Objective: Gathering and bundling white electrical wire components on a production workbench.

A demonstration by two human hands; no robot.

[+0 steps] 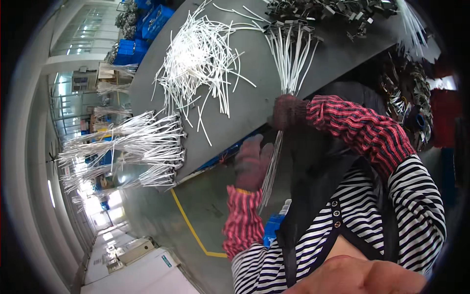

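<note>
One bundle of thin white wires (289,66), fanned above, narrow below, from upper middle to centre of the frame.

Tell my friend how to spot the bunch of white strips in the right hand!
Find the big grey table at the top. At its near edge, the gloved right hand grips the bunch of white strips, which fans out over the table. Unlike the tangled loose pile and the bundles to its left, this bunch is squeezed in a fist, its tail hanging below.
</note>
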